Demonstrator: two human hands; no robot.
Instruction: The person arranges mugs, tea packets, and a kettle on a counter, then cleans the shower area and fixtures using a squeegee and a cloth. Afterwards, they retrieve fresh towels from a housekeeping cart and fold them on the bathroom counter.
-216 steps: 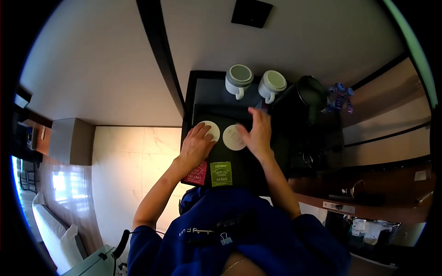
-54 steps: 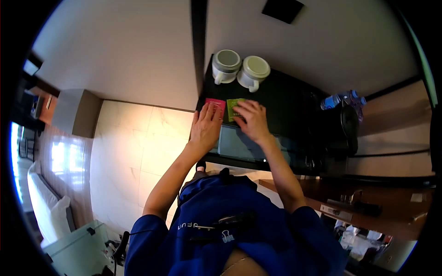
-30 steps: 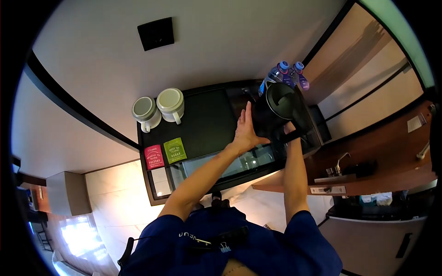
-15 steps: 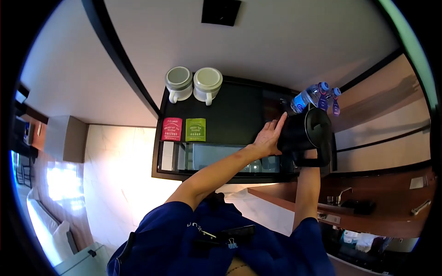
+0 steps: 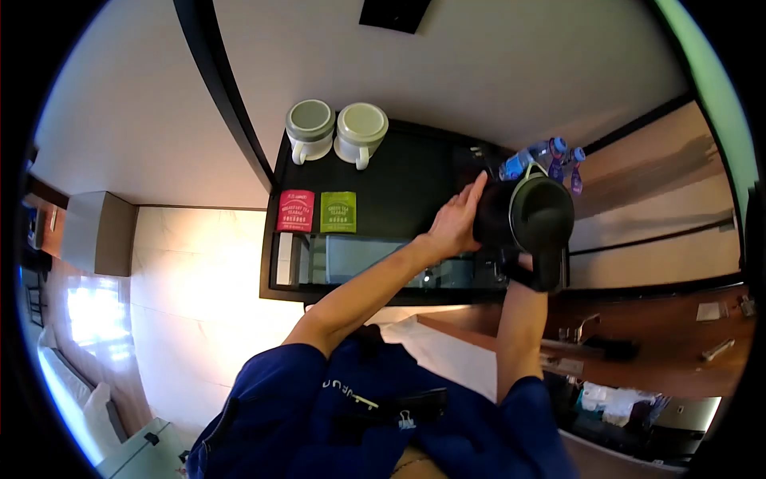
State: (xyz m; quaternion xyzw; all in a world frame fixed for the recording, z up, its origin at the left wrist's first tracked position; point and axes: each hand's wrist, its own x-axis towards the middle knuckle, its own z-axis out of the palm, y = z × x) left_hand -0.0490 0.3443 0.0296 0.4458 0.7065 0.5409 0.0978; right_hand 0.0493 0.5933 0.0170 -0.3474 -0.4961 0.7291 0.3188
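A black electric kettle (image 5: pixel 541 215) stands at the right end of the black tabletop, lid and handle facing me. My left hand (image 5: pixel 457 221) lies along the kettle's left side, fingers stretched out and touching its body. My right hand (image 5: pixel 520 267) reaches to the kettle's near side. Its fingers are hidden behind the kettle and handle, so I cannot see their grip. Just behind the kettle stand two water bottles (image 5: pixel 533 156) with blue caps.
Two white mugs (image 5: pixel 361 132) sit upside down at the back left. In front of them lie a pink tea sachet (image 5: pixel 295 211) and a green tea sachet (image 5: pixel 338 211). A glass panel (image 5: pixel 375 257) runs along the table's near side. A wall (image 5: pixel 479 72) rises behind.
The kettle's top now faces me more squarely, its handle pointing nearer to me. Both hands stay at the kettle. My view has shifted slightly, so the table sits higher in it.
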